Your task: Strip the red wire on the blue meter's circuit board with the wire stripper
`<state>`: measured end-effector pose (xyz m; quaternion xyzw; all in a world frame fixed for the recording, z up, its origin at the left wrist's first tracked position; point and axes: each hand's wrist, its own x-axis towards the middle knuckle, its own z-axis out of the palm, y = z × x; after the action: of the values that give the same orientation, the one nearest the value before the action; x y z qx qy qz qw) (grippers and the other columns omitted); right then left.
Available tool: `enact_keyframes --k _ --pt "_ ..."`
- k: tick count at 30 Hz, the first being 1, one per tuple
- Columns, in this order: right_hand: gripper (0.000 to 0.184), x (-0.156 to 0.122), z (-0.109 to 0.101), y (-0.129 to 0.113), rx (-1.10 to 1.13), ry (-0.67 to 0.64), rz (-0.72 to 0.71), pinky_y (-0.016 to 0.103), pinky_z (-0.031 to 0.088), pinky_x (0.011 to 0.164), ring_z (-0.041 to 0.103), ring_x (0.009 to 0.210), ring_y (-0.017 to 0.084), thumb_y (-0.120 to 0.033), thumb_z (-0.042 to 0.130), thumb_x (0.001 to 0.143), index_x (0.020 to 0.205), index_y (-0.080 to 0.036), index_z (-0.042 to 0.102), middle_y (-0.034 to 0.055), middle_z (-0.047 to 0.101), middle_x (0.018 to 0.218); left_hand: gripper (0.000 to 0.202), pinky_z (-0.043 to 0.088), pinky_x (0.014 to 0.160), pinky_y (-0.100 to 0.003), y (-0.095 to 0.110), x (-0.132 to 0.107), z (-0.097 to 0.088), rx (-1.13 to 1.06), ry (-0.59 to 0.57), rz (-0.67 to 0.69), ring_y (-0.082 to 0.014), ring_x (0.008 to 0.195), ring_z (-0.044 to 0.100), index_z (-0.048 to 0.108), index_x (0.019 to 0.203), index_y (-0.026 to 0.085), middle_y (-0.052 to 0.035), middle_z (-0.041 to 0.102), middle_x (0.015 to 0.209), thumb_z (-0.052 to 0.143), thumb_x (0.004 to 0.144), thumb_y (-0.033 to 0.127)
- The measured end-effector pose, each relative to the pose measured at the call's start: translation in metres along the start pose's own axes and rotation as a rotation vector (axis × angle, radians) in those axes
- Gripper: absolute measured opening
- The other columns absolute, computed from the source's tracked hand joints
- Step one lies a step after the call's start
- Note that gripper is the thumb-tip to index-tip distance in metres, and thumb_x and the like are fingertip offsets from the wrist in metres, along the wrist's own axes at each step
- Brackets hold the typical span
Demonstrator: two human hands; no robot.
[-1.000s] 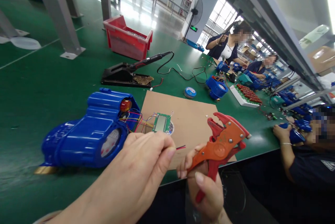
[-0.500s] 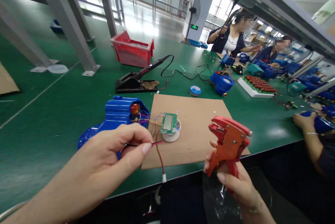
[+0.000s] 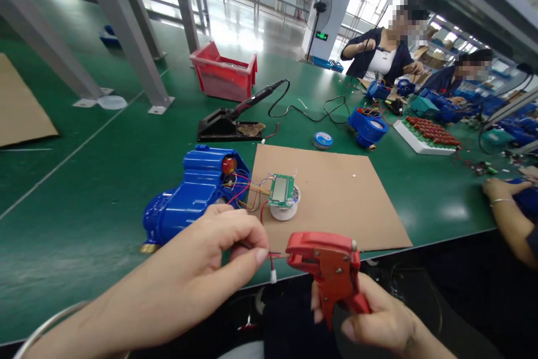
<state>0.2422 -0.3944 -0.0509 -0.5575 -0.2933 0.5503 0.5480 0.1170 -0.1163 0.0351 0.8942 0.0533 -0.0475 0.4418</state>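
Observation:
Between thumb and forefinger, my left hand pinches thin red and black wires, their ends pointing right. A red wire stripper is gripped by its handles in my right hand; its jaws face the wire ends, at or just short of them. Behind my left hand lies a blue meter housing with coloured wires running from its opening. These lead to a green circuit board with a small display, resting on a white round base. A white connector hangs near the table edge.
A cardboard sheet lies under the board. Beyond are a soldering iron in its stand, a red bin, a blue tin and another blue housing. Co-workers sit at the right, near a white tray.
My right hand has brought the wire stripper left and down, so its jaws are close to the wire ends. My left hand has shifted slightly right and down. The view has turned a little.

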Motion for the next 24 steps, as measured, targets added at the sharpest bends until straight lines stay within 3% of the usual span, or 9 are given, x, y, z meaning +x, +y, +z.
enact_keyframes --k 9,15,24 --pt "0.041 0.008 -0.001 0.000 0.165 -0.087 -0.048 0.033 0.052 0.081 0.067 0.090 0.021 -0.026 0.072 0.069 0.108 -0.014 0.071 0.0104 0.072 0.098 0.033 0.041 0.067 -0.027 -0.001 0.007 0.007 -0.157 -0.092 -0.108 -0.0183 0.079 0.056 0.063 0.082 0.022 -0.0007 0.066 0.081 0.045 0.094 0.047" --pt "0.036 0.007 -0.002 -0.004 0.096 -0.077 -0.036 0.032 0.050 0.080 0.065 0.087 0.019 -0.023 0.070 0.070 0.105 -0.015 0.070 0.0079 0.070 0.097 0.036 0.035 0.058 -0.025 0.001 0.010 0.005 -0.325 -0.133 -0.178 -0.0151 0.068 0.047 0.060 0.077 0.020 0.0007 0.054 0.072 0.050 0.090 0.052" --pt "0.021 0.010 0.004 -0.018 -0.055 -0.067 -0.052 0.033 0.047 0.076 0.059 0.079 0.018 -0.030 0.065 0.074 0.090 -0.017 0.068 0.0061 0.068 0.088 0.037 0.032 0.058 -0.025 0.004 0.015 0.001 -0.374 -0.176 -0.180 -0.0155 0.068 0.048 0.064 0.075 0.020 0.0011 0.055 0.071 0.052 0.086 0.052"
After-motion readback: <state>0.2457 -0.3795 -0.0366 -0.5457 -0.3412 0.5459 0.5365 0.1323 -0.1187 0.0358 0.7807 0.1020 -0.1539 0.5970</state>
